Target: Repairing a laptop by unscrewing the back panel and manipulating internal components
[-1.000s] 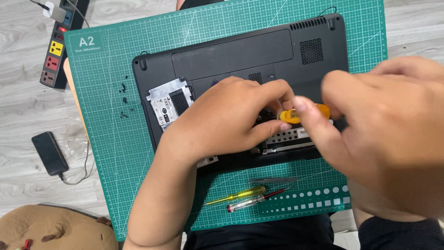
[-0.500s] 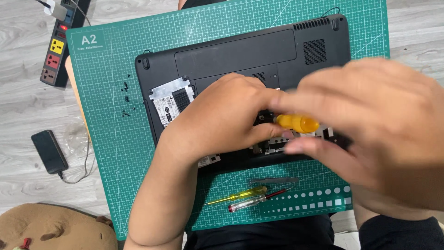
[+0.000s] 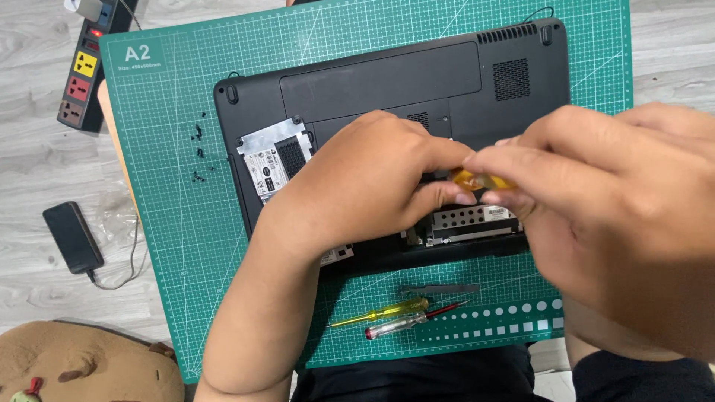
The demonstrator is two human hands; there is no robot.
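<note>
Head view: I see a black laptop (image 3: 417, 89) lying bottom-up on a green cutting mat (image 3: 179, 246), its long axis running left to right with a slight tilt, the vented edge toward the top right. My left hand (image 3: 365, 179) rests on the laptop's near half, fingers curled and pressed down, thumb and forefinger meeting at a yellow screwdriver handle (image 3: 480, 180). My right hand (image 3: 618, 216) comes in from the right, fingers bunched and pinching the same handle. The handle appears to lie roughly left to right; its shaft and tip are covered by the fingers, so I cannot tell where it points. Below the hands, an open bay with a perforated metal plate (image 3: 465, 219) shows partly. A silver labelled drive (image 3: 272, 158) sits in an open bay left of my left hand.

Two spare screwdrivers (image 3: 395, 316) lie on the mat near me, tips up-right. Small black screws (image 3: 199, 152) sit left of the laptop. A power strip (image 3: 86, 74) and a phone (image 3: 72, 237) lie on the floor.
</note>
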